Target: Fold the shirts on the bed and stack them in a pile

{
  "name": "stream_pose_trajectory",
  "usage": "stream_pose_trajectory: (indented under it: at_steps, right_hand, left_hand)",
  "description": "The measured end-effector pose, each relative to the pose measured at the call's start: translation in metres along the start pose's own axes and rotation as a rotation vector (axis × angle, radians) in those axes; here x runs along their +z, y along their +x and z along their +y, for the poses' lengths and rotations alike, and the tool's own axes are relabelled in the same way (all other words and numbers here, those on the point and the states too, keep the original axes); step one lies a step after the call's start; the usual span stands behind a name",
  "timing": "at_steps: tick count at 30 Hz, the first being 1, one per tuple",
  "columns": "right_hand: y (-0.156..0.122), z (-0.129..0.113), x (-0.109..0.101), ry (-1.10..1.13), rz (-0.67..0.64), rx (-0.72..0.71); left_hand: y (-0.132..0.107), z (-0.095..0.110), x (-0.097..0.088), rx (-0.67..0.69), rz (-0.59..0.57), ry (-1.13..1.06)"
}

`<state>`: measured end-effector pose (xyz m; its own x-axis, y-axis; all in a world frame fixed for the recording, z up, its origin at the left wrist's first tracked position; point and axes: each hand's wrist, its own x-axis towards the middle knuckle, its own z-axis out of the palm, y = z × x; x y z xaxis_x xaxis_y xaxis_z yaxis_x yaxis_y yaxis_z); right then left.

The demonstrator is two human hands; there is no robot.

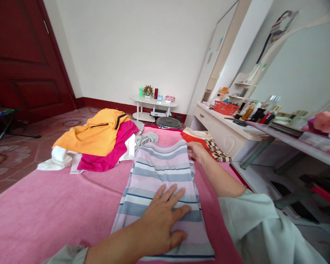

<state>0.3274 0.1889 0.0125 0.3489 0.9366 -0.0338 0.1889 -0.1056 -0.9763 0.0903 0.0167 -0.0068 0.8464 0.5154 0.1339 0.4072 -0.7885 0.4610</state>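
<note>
A striped garment (165, 172) in pale lilac, grey-blue and white lies folded into a long panel on the pink bed cover (57, 205). My left hand (162, 216) rests flat on its near half, fingers spread. At the far right corner, my right hand (196, 151) has its fingers curled around the garment's edge; the fingertips are partly hidden. Just beyond that hand lies a small stack of clothes, with an orange-red piece (191, 137) and a brown-and-cream patterned piece (217, 149).
Left of the striped garment is a loose heap with a yellow garment (96, 128), a magenta one (107, 161) and white and grey pieces. A dressing table (217, 119) with bottles and a red basket (226, 107) stands at right. A low white table (154, 101) is beyond the bed.
</note>
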Motion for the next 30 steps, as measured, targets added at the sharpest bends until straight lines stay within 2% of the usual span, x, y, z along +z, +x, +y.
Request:
stream_pose_trajectory:
  at_steps: [3,7,9,11,13,15,16,19,22,24,26,30]
  right_hand:
    - [-0.006,0.000,0.004,0.041,0.022,-0.009]
    - [-0.014,0.011,-0.001,0.012,0.129,-0.046]
    - [-0.020,0.011,-0.005,-0.018,0.212,-0.089]
    - [-0.034,0.007,-0.007,-0.101,0.269,-0.216]
    - [-0.055,0.002,-0.004,-0.295,0.212,-0.461]
    - [-0.082,0.000,0.004,-0.548,0.035,-0.696]
    - [-0.096,0.001,0.009,-0.661,-0.070,-0.757]
    - [-0.125,0.012,0.019,-0.862,-0.297,-0.727]
    - [-0.128,0.027,0.019,-0.990,-0.332,-0.650]
    - [-0.119,0.035,0.014,-1.052,-0.276,-0.585]
    - [-0.110,0.041,0.010,-1.086,-0.221,-0.517]
    - [-0.104,0.049,0.000,-1.127,-0.189,-0.448]
  left_hand:
    - [0.000,0.000,0.000,0.008,-0.016,-0.002]
    - [-0.001,-0.002,-0.002,0.036,-0.029,-0.021]
    - [-0.002,-0.002,-0.002,0.053,-0.042,-0.033]
    - [-0.003,-0.002,-0.003,0.066,-0.042,-0.042]
    - [-0.003,0.000,-0.003,0.094,-0.037,-0.059]
    - [-0.002,-0.001,-0.004,0.123,-0.012,-0.089]
    - [-0.001,-0.003,-0.006,0.118,0.030,-0.102]
    - [0.002,-0.021,-0.017,-0.001,0.223,-0.052]
    - [0.001,-0.056,-0.030,-0.207,0.323,0.152]
    - [-0.002,-0.079,-0.034,-0.339,0.303,0.248]
    - [-0.006,-0.096,-0.035,-0.403,0.258,0.276]
    - [-0.022,-0.105,-0.031,-0.389,0.205,0.268]
